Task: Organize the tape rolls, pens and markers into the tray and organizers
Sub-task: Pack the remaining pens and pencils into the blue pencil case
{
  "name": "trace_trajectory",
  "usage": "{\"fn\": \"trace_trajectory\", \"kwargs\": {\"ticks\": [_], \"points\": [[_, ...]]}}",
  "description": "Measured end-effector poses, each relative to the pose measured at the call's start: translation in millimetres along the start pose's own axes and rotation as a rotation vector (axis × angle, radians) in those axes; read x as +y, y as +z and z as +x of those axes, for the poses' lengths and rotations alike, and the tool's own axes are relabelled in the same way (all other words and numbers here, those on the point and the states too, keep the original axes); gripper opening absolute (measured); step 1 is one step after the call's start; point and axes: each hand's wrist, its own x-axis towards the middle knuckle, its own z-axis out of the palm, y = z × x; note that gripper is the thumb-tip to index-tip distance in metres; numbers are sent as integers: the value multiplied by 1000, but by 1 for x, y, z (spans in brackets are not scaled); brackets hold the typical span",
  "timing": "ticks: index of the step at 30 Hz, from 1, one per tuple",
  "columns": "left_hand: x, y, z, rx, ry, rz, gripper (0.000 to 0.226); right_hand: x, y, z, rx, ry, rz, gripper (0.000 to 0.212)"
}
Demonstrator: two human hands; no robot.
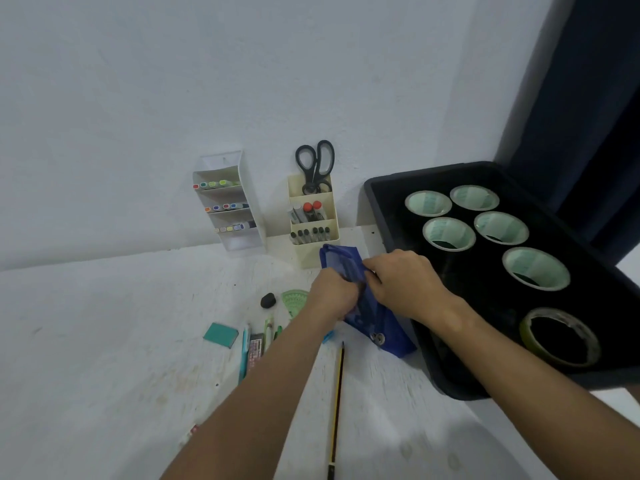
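Note:
A blue mesh pencil pouch (381, 327) lies on the white table between my hands, beside the tray. My left hand (332, 294) grips its left side and my right hand (405, 282) pinches it from the right; dark pens show inside. The black tray (391, 216) at the right holds several tape rolls (448, 233), with a yellowish roll (559, 337) nearest. A white tiered organizer (251, 202) against the wall holds coloured markers. A cream organizer (311, 251) holds pens, markers and black scissors (315, 166).
Loose items lie left of my left arm: a black eraser (268, 300), a green protractor (294, 301), a teal pad (221, 335), several pens (244, 355). A yellow-black pencil (337, 393) lies between my forearms. A dark curtain (588, 98) hangs at the right.

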Motion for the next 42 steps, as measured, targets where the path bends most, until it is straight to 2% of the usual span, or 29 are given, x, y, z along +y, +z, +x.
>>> {"fn": "trace_trajectory", "kwargs": {"ticks": [3, 6, 8, 10, 12, 13, 14, 17, 23, 26, 33, 38, 42], "points": [[-4, -1, -8, -79, 63, 27, 21, 2, 1, -1, 3, 13, 19, 29], [-17, -14, -11, -53, 157, 79, 19, 2, 1, 1, 6, 23, 49, 30], [-24, -25, -11, 56, 188, 35, 21, 2, 1, 2, 6, 26, 68, 30], [-32, -37, -7, 253, 196, -22, 20, 1, 1, 3, -5, 29, 57, 30], [-40, -50, -3, 405, 173, 53, 19, 0, 2, 3, -4, 30, 31, 29], [-45, -55, 2, 411, 143, 156, 16, -1, 2, 2, 0, 28, 18, 28], [-50, -58, 6, 372, 97, 271, 11, -2, 2, 1, 1, 26, 6, 27], [-57, -54, 10, 255, -58, 531, 26, -3, 2, -1, 2, 15, -9, 26], [-46, -33, 5, 250, -35, 714, 41, 0, 3, -2, -22, 26, 2, 27], [-46, -32, 7, 234, -36, 685, 38, -1, 4, -1, -8, 47, -2, 26], [-44, -33, 11, 261, -29, 598, 51, -9, 4, 0, -13, 55, -56, 27], [-44, -25, 9, 268, -6, 692, 47, -11, 6, -2, 20, 1, -77, 28], [-47, -28, 10, 253, -86, 553, 57, -7, 7, -2, 46, 27, -20, 29]]}}
